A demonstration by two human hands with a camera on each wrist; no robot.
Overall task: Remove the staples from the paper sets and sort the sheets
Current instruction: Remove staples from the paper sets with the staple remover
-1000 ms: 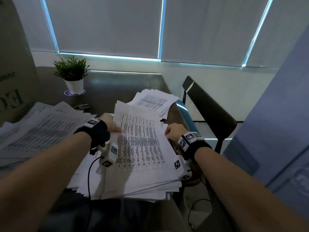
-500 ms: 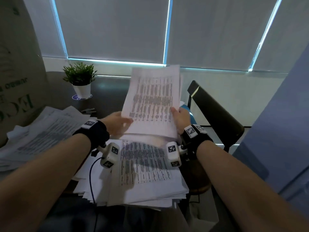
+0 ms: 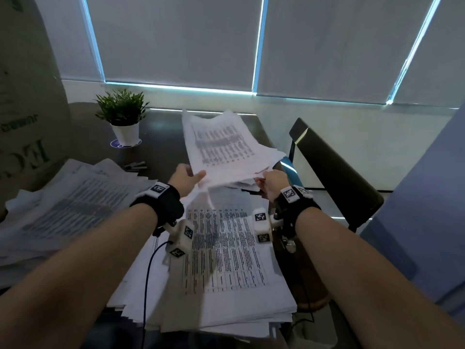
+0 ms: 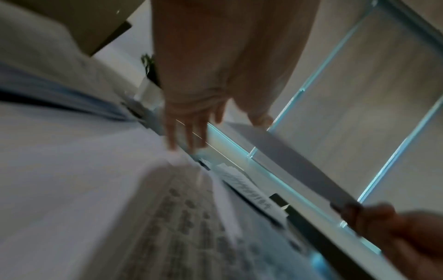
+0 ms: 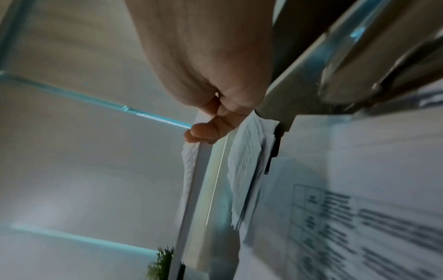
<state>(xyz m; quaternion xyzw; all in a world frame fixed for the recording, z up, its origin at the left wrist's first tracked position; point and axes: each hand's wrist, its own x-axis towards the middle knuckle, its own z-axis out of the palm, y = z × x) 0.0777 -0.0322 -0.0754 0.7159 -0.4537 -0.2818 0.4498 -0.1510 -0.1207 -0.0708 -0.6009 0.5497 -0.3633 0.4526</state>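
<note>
A printed sheet point(image 3: 219, 144) hangs nearly flat above the far pile of sheets point(image 3: 270, 157) at the table's back right. My right hand point(image 3: 261, 181) pinches the sheet's near right corner; the right wrist view shows its fingers point(image 5: 208, 130) curled on the sheet's edge point(image 5: 189, 170). My left hand point(image 3: 195, 176) is at the near left corner. Its thumb point(image 4: 258, 115) touches the sheet point(image 4: 287, 161), while its fingers point(image 4: 187, 132) stretch out straight below, apart from the paper. The near stack point(image 3: 226, 260) of printed sheets lies under my wrists.
Another spread of papers point(image 3: 75, 197) covers the table's left side. A potted plant point(image 3: 123, 114) and a few pens point(image 3: 136, 166) sit at the back, with a cardboard box point(image 3: 25, 122) far left. A black chair point(image 3: 334, 167) stands off the table's right edge.
The top sheet came off the near stack, stood upright in both hands, and has now tipped forward and flat over the far pile. Both hands moved away from me.
</note>
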